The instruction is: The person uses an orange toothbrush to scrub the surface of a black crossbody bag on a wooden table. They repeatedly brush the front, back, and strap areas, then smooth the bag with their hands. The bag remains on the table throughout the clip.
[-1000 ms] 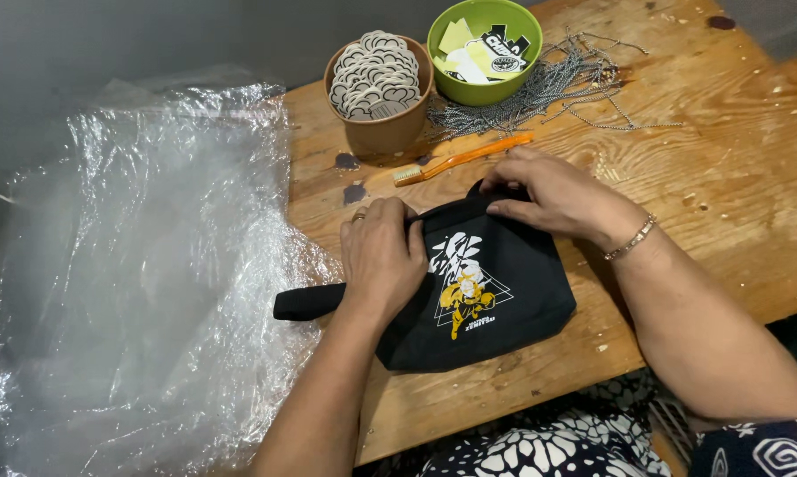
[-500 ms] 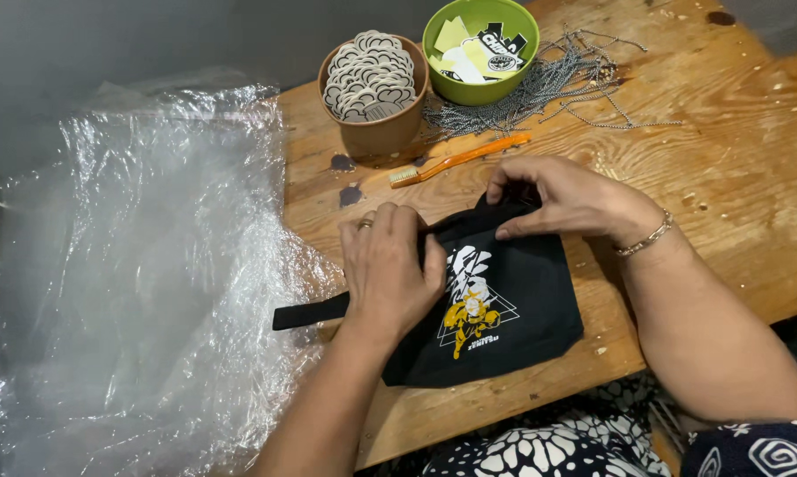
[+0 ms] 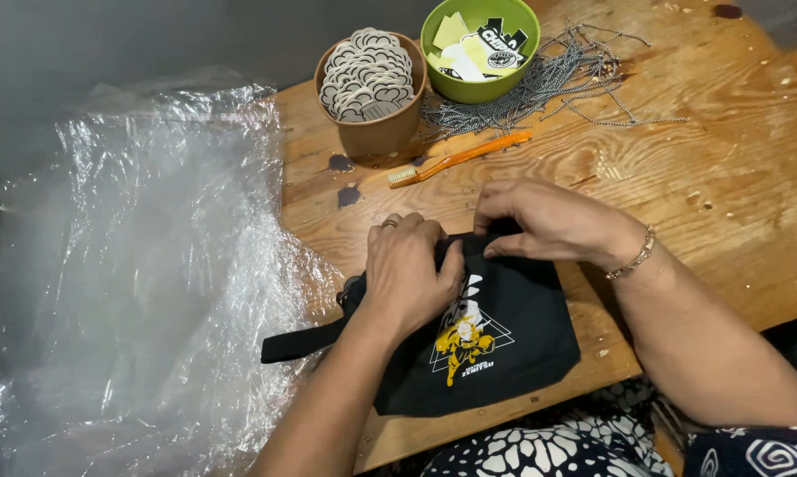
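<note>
1. Pouch [image 3: 504, 353] (black, yellow print) lies at the worktop's [image 3: 725, 177] near edge.
2. Left hand [image 3: 411, 274] presses flat on it, open.
3. Right hand [image 3: 548, 221] pinches its top edge.
4. Toothbrush [image 3: 456, 159] lies just beyond.

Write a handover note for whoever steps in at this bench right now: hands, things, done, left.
Left hand: pressed flat on the black pouch, no grip closed around it.
Right hand: fingers pinching the pouch's top edge.
Pouch lies on the wooden table, strap towards the plastic sheet.
Brown cup, green bowl, bead chains, orange toothbrush behind it.
Done: pouch laid flat.
Left: top edge in hand.
</note>
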